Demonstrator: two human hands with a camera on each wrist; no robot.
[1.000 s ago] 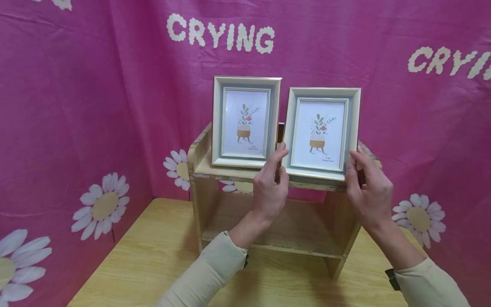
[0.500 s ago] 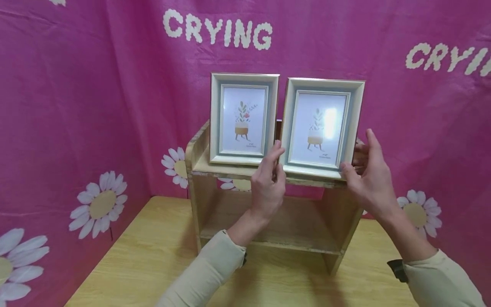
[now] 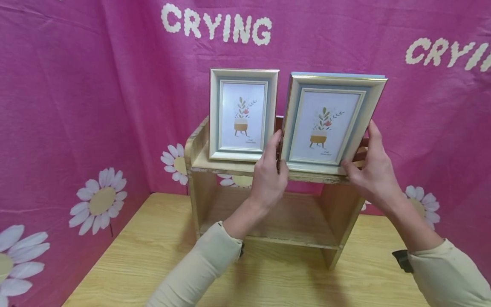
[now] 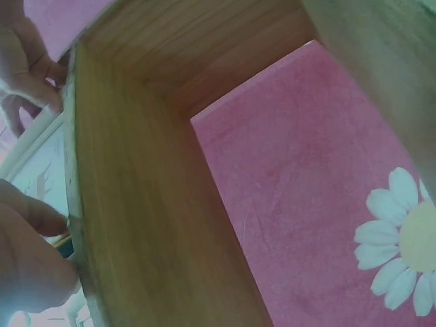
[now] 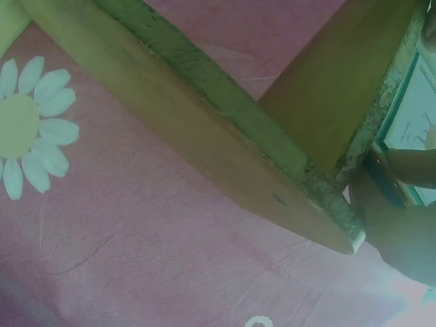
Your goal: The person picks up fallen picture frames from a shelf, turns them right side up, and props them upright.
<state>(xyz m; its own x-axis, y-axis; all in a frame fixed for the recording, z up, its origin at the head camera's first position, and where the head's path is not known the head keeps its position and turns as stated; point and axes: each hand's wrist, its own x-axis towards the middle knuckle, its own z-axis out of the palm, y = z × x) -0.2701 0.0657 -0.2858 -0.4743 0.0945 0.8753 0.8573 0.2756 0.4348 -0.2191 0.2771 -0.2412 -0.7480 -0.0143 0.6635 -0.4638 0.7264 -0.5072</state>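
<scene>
Two matching cream picture frames with blue-grey inner borders show a potted-plant print. The left picture frame [image 3: 243, 115] stands upright on the top board of a small wooden shelf [image 3: 195, 192]. Beside it, the right picture frame [image 3: 326, 123] is tilted, its lower edge at the board's front. My left hand [image 3: 266, 175] pinches this frame's lower left side, in the gap between both frames. At its lower right corner my right hand [image 3: 374, 175] grips it, thumb in front and fingers behind. The left wrist view catches part of a frame [image 4: 48, 170] past the shelf's edge.
The shelf stands on a light wood-grain table [image 3: 126, 256], with a lower board [image 3: 268, 217] under the top one. A pink cloth [image 3: 337, 34] with daisies and white lettering hangs behind and at the left.
The right picture frame has turned and tilted, its top right corner moving right and up. My right hand has shifted its hold, fingers now behind the frame. The left frame stays put.
</scene>
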